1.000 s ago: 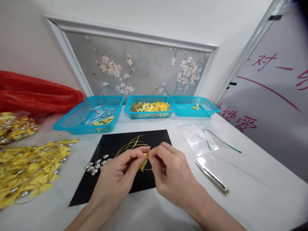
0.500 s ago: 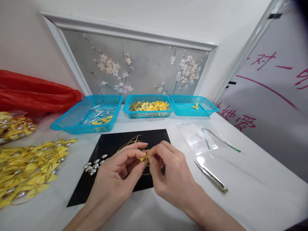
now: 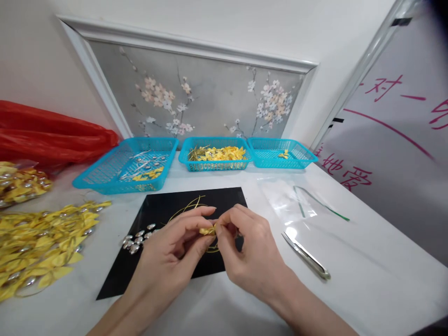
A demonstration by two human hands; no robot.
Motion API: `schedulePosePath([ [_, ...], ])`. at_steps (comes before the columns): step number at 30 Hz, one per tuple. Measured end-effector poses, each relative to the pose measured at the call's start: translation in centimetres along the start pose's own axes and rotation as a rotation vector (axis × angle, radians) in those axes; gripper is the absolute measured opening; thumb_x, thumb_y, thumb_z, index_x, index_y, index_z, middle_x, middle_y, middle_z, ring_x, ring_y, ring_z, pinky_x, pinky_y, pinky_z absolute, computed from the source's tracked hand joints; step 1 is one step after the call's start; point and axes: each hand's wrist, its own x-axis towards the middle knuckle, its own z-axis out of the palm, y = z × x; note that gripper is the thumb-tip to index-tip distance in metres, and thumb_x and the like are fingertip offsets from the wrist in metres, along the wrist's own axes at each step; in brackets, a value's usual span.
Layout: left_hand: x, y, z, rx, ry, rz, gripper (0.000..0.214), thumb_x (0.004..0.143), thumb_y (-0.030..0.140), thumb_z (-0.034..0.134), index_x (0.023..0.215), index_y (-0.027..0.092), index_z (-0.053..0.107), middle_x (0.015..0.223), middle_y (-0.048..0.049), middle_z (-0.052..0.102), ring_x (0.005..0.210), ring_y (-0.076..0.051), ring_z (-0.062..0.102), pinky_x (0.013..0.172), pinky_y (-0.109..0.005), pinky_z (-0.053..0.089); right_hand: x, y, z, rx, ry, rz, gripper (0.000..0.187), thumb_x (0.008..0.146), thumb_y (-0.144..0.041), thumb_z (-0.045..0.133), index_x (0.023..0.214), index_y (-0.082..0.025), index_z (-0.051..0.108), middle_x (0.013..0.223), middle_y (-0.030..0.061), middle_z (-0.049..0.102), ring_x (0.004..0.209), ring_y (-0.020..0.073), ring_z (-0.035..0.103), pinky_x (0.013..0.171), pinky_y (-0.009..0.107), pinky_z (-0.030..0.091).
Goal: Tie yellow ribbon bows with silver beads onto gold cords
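My left hand (image 3: 168, 254) and my right hand (image 3: 250, 254) meet over a black mat (image 3: 161, 261) and pinch one small yellow ribbon piece (image 3: 207, 230) between their fingertips. Both hands are closed on it. Thin gold wires (image 3: 191, 207) curl on the mat just behind the fingers. A cluster of small silver beads (image 3: 135, 240) lies on the mat's left edge, close to my left hand.
Three blue baskets stand at the back: left (image 3: 105, 175), middle (image 3: 215, 161) holding yellow pieces, right (image 3: 280, 158). A heap of yellow ribbon bows (image 3: 38, 242) lies at the left below a red bag (image 3: 52, 137). Metal tweezers (image 3: 306, 255) and a clear plastic bag (image 3: 297, 203) lie right.
The yellow piece, hanging down from my fingers a second ago, now lies flatter and more bunched between both pinches. My hands have stayed in place over the mat.
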Motion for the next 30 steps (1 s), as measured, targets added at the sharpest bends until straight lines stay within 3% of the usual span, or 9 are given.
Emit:
schedulePosePath([
  [5, -0.16, -0.38, -0.16, 0.136, -0.030, 0.049, 0.020, 0.089, 0.019, 0.062, 0.097, 0.033, 0.074, 0.124, -0.0038, 0.071, 0.112, -0.025, 0.070, 0.085, -0.035, 0.064, 0.01, -0.10, -0.03, 0.001, -0.012, 0.002, 0.014, 0.082, -0.009, 0.049, 0.072, -0.017, 0.054, 0.068, 0.0002, 0.053, 0.058, 0.0113, 0.050, 0.052, 0.023, 0.036],
  [12, -0.07, -0.24, -0.30, 0.237, 0.005, 0.089, 0.017, 0.090, 0.022, 0.061, 0.094, 0.031, 0.074, 0.120, -0.0032, 0.076, 0.110, -0.025, 0.072, 0.072, -0.028, 0.065, 0.00, 0.01, -0.01, 0.004, -0.011, -0.017, 0.015, 0.082, -0.008, 0.050, 0.072, -0.018, 0.053, 0.070, 0.0009, 0.054, 0.061, 0.0120, 0.052, 0.053, 0.023, 0.037],
  [17, 0.24, 0.00, -0.37, 0.273, 0.021, 0.104, 0.015, 0.090, 0.024, 0.060, 0.090, 0.031, 0.073, 0.115, -0.0011, 0.078, 0.106, -0.023, 0.074, 0.083, -0.031, 0.063, -0.02, 0.09, -0.10, 0.012, -0.025, -0.041, 0.016, 0.086, -0.008, 0.049, 0.075, -0.017, 0.054, 0.073, 0.0020, 0.056, 0.065, 0.0128, 0.053, 0.057, 0.025, 0.039],
  [23, 0.52, -0.08, -0.38, 0.251, 0.006, 0.052, 0.016, 0.092, 0.026, 0.057, 0.085, 0.030, 0.072, 0.111, -0.0010, 0.078, 0.107, -0.023, 0.072, 0.091, -0.034, 0.059, -0.07, 0.14, 0.04, -0.015, -0.039, -0.061, 0.017, 0.089, -0.007, 0.047, 0.078, -0.016, 0.055, 0.075, 0.0028, 0.056, 0.067, 0.0133, 0.053, 0.058, 0.025, 0.039],
  [30, 0.63, 0.33, -0.01, 0.193, 0.073, -0.041, 0.013, 0.086, 0.029, 0.063, 0.078, 0.031, 0.074, 0.097, 0.0008, 0.078, 0.086, -0.019, 0.074, 0.079, -0.028, 0.061, -0.13, 0.32, 0.52, -0.075, -0.019, -0.057, 0.018, 0.089, -0.008, 0.046, 0.076, -0.017, 0.055, 0.074, 0.0028, 0.054, 0.065, 0.0138, 0.052, 0.056, 0.026, 0.039],
])
